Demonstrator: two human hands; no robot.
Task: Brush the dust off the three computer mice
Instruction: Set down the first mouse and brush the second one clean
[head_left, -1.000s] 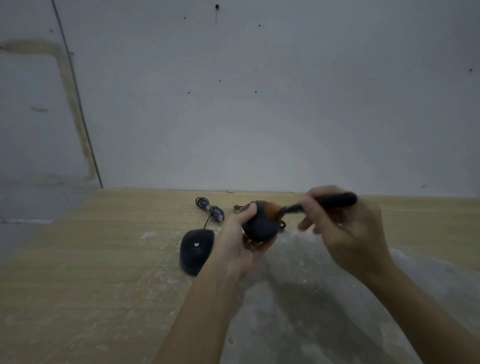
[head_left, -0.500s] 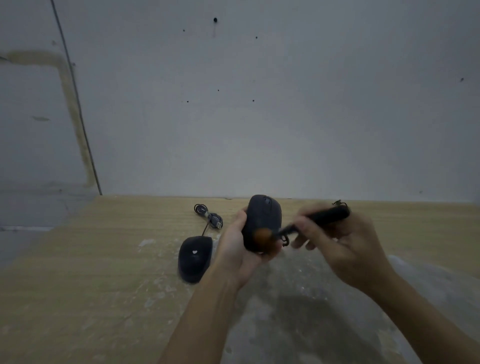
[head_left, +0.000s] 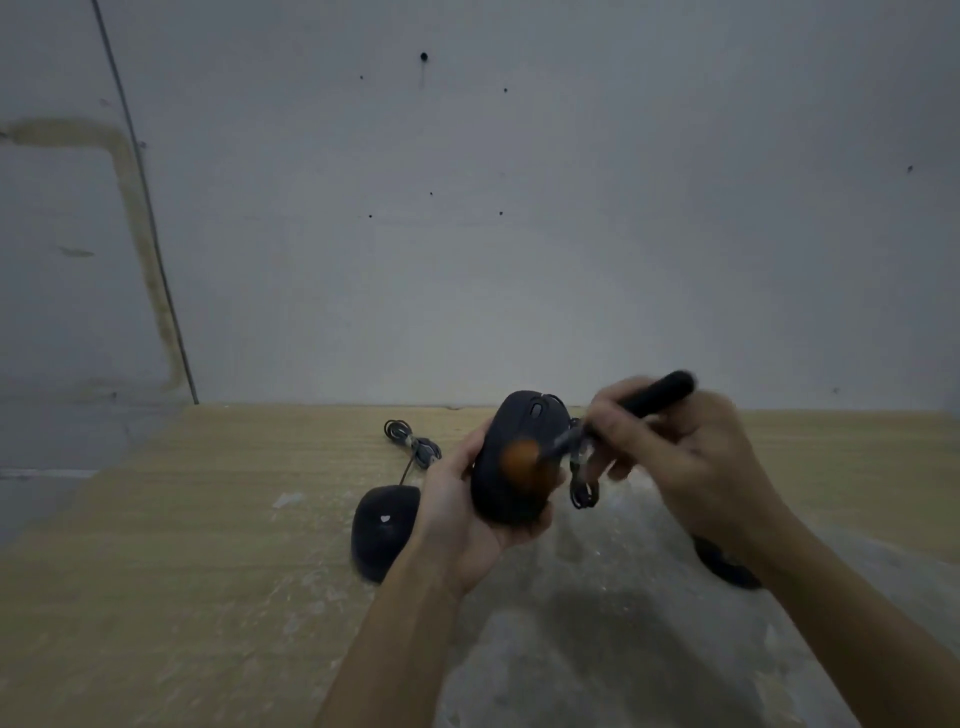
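pale wood, that's the worktop (head_left: 156, 545), running back to a grey wall (head_left: 519, 234) and carrying a big dusty grey patch (head_left: 597, 649) at the near side. above it the left hand (head_left: 457, 512) has its grip wrapped round a black mouse (head_left: 511, 457), lifted clear of the worktop, standing on end with the wheel at the top. the right hand (head_left: 691, 457) has its grip pinched tight on the black handle of a brush (head_left: 654, 397), and the orange bristle head sits right on the back of the held mouse. a second black mouse (head_left: 382, 530) lies flat just left of the left hand, its cable (head_left: 413, 444) coiled behind it. a third dark mouse (head_left: 727, 566) peeks out from under the right wrist, mostly hidden. a loose wire loop (head_left: 584, 483) dangles beside the held mouse.
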